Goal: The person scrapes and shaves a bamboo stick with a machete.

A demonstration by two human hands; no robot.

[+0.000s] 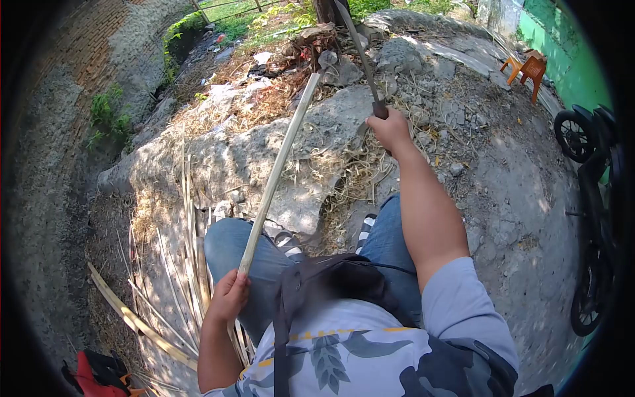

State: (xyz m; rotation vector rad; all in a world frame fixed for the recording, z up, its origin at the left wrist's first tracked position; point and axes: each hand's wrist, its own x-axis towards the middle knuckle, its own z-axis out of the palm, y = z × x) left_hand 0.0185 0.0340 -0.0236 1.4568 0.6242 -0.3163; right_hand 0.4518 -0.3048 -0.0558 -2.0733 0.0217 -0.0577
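My left hand (229,295) is wrapped round the lower end of a long pale bamboo strip (280,169). The strip slants up and away past my left knee. My right hand (390,131) grips the dark handle of a machete (362,58), raised with its long blade pointing up and forward. Blade and strip are apart from each other. Beside my left leg lies a bundle of split bamboo strips (190,245), and a wider bamboo piece (118,303) rests left of it.
Shavings (344,188) litter the ground between my feet. A concrete slab (264,162) and a tree trunk (327,12) stand ahead. On the right are a motorcycle (591,192) and an orange plastic chair (531,69); a brick wall (73,40) rises at left, a red object (92,376) below.
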